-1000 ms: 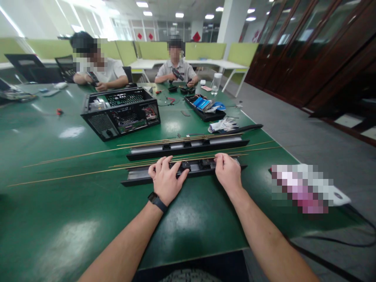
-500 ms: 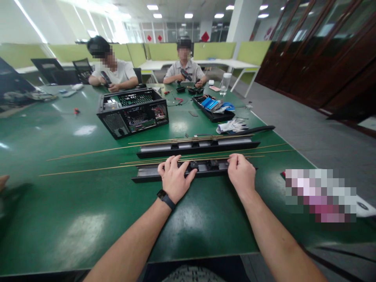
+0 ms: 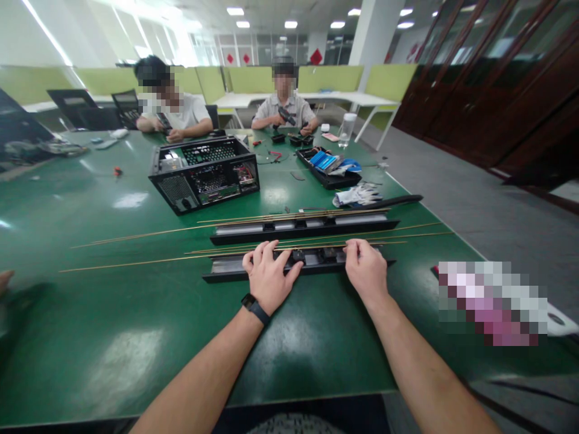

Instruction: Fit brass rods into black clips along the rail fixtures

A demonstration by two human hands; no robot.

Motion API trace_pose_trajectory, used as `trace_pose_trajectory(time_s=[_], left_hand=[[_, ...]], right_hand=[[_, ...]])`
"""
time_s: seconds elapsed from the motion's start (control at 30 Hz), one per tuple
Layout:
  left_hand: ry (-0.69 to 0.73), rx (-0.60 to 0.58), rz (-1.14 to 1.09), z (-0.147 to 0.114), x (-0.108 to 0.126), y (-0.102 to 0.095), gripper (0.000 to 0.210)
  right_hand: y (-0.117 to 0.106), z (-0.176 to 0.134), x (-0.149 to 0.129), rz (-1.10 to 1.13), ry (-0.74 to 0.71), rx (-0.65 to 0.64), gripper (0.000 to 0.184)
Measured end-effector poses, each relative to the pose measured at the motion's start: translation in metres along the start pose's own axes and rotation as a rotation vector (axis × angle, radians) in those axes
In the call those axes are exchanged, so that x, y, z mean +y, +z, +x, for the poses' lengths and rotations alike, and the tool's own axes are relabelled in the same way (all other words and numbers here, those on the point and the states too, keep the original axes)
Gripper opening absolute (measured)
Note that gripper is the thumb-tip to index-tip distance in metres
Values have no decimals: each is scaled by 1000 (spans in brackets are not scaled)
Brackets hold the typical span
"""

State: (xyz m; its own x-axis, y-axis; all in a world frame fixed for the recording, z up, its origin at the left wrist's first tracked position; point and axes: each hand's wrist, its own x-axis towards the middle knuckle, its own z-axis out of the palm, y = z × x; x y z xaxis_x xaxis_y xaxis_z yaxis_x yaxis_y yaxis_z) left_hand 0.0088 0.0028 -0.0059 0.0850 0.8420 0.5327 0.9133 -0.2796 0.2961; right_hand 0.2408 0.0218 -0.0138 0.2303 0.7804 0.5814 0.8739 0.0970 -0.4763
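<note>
My left hand (image 3: 271, 274) lies spread over a long black channel (image 3: 230, 265) with a silvery inner face. Its fingers are apart, with the thumb beside a small black block (image 3: 297, 257) in the channel. A second black block (image 3: 329, 253) sits farther right. My right hand (image 3: 368, 268) is closed in a pinch at the channel's right part, where thin brass rods (image 3: 212, 251) run along the far edge. It seems to grip one of these rods, though the fingertips partly hide the contact. Behind lies a similar channel (image 3: 244, 234) with more brass rods (image 3: 280, 216) along it.
An open black computer case (image 3: 203, 175) stands beyond the channels. To its right are a black tray (image 3: 335, 178) with blue items, white gloves (image 3: 357, 195) and a clear bottle (image 3: 347, 129). Two people sit across the green table (image 3: 190, 337), holding dark tools. A blurred-out object (image 3: 493, 301) lies right.
My right hand has slid a little to the left along the near channel, still pinched. My left hand keeps its place on the channel.
</note>
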Motion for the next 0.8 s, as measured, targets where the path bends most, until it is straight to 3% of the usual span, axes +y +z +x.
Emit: trace_pose_trajectory(time_s=[0.8], left_hand=[[-10, 8, -8, 1, 2, -2, 33]], right_hand=[[8, -3, 3, 42, -16, 50, 27]])
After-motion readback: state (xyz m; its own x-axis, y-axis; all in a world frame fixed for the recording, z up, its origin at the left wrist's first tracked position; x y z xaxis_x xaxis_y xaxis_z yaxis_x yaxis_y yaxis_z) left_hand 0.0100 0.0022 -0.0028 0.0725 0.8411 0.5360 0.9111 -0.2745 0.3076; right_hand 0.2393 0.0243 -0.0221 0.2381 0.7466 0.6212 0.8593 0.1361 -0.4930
